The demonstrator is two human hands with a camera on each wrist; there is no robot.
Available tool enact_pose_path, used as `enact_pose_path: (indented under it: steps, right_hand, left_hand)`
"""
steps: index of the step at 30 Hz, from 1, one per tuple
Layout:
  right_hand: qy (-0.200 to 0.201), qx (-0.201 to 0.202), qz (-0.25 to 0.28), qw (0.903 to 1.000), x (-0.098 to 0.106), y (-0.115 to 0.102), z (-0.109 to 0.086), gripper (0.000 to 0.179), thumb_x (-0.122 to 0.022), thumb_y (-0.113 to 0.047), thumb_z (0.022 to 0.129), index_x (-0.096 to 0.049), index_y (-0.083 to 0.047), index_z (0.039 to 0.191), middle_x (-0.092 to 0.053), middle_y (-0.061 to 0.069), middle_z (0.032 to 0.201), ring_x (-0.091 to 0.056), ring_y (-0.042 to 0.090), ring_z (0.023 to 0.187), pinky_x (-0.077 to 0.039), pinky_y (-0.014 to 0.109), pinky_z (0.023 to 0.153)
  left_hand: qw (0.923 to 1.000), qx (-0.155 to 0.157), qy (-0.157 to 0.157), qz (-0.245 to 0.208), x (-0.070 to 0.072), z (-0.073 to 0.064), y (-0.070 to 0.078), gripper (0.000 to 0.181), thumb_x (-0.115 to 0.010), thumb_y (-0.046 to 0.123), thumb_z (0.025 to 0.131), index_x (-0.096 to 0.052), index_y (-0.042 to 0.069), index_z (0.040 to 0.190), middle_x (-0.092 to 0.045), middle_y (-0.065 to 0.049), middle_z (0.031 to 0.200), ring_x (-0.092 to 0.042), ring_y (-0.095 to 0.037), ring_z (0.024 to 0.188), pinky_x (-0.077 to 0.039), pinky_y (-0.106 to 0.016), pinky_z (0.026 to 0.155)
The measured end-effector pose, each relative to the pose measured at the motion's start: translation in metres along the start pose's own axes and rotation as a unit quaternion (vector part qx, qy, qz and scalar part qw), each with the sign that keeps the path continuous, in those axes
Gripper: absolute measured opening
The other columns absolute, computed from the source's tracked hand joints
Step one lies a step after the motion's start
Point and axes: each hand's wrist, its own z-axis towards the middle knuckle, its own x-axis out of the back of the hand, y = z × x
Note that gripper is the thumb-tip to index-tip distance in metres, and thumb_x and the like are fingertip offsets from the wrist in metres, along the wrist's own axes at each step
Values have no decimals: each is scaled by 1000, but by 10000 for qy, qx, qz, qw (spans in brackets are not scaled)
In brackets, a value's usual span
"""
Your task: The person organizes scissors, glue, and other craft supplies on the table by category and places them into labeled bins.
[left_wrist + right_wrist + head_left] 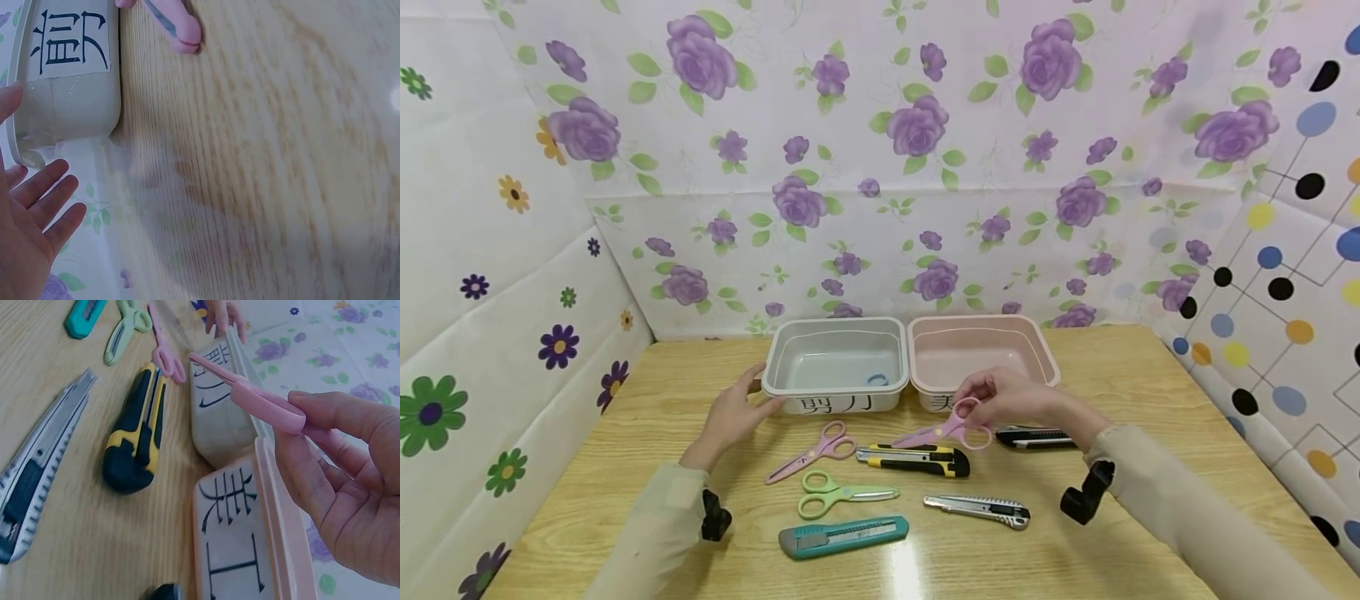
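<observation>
My right hand (1009,398) pinches a pair of pink scissors (942,432) by one handle loop, in front of the pink bin (1051,367). In the right wrist view, thumb and fingers close on the loop of the scissors (265,407) and the blades point away. My left hand (733,419) is at the left end of the white bin (831,392), its thumb right at the front rim. The left wrist view shows that hand (37,219) with fingers extended beside the bin. A blue scissor handle (877,380) shows inside the white bin.
On the wooden table (715,550) lie other pink scissors (811,454), green scissors (842,493), a yellow-black utility knife (917,460), a silver one (977,508), a teal one (844,537) and a black one (1033,437), partly behind the right wrist. Patterned cloth (865,167) encloses the back and sides.
</observation>
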Motion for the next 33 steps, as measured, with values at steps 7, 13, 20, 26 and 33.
enact_pose_path:
  steps: [7,13,20,26,33]
  right_hand:
    - [-26,53,-61,10000,0,-11,10,33,-71,-6,74,-61,2,104,-65,8,89,-56,11,71,-47,21,58]
    - [-7,-73,-94,9999,1,-21,17,31,-69,-3,75,-61,1,104,-65,7,88,-56,10,68,-46,19,57]
    - [13,55,-351,9994,4,-28,25,27,-68,-5,76,-63,-1,103,-64,8,88,-56,13,72,-48,24,63]
    - [59,26,-450,9990,10,-31,29,23,-68,-5,77,-64,-3,99,-64,8,88,-56,14,73,-49,33,69]
    - [149,-40,-431,9990,13,-34,37,24,-67,-7,78,-63,-4,101,-63,9,90,-58,17,76,-49,37,74]
  left_hand:
    - [10000,18,8,71,1,1,0,82,-61,50,82,-30,0,139,-55,-23,121,-51,-40,111,-38,-59,88]
    - [10000,-21,6,76,1,1,0,81,-61,49,81,-31,0,139,-56,-23,120,-51,-40,110,-38,-59,88]
    - [9999,-29,6,100,1,1,0,80,-61,49,82,-31,1,139,-56,-23,120,-52,-39,110,-39,-59,87]
    - [10000,13,-32,84,1,1,0,81,-60,51,82,-31,2,139,-55,-22,121,-50,-40,111,-37,-60,88]
    - [9999,37,-33,94,2,1,1,81,-59,51,82,-31,1,139,-55,-22,121,-50,-40,111,-37,-60,88]
